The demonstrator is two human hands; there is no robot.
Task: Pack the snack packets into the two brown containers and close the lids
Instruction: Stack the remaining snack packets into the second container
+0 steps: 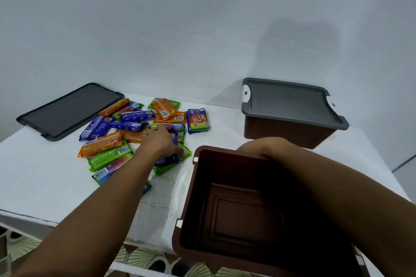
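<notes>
Fingers (177,152) of your left hand (161,141) are closing on a blue packet in the snack pile (135,132), while your right hand (261,147) is gripping the far rim of the near brown container (191,200), whose inside is showing empty. You're barely starting: its grey lid (67,111) is lying loose at far left, and the second container (290,132) at the back is sitting lidded, contents hidden.
</notes>
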